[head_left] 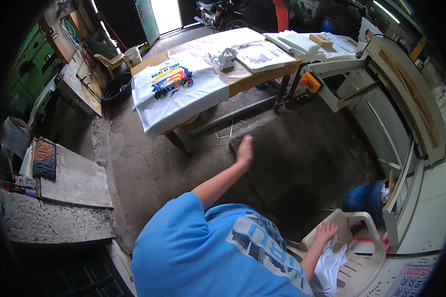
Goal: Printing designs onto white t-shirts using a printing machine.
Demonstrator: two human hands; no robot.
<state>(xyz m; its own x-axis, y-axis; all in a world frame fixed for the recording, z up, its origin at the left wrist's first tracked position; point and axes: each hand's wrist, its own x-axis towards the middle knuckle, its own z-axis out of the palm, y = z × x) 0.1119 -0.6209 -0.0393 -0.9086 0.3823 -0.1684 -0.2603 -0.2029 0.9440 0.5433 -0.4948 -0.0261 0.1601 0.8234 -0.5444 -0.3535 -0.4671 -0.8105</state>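
Observation:
My left hand (245, 152) is held out over the dark floor, away from the table and seen edge-on. Its fingers look stretched, and nothing shows in it. At the lower right, my right hand (326, 231) lies with spread fingers at the backrest of a beige plastic armchair (374, 265). Just below that hand a white cloth (328, 270) is bunched on the chair, partly behind my forearm. Ahead, a white T-shirt (203, 81) with a colourful print is spread over the left end of a long table.
On the brown-covered table (262, 76) lie a stack of printed white fabric (265, 55), a grey wrapped bundle (226, 58) and a small wooden block (321, 40). A large pale machine (406, 94) stands right, beside a blue drum (364, 200). A black basin (118, 90) sits left.

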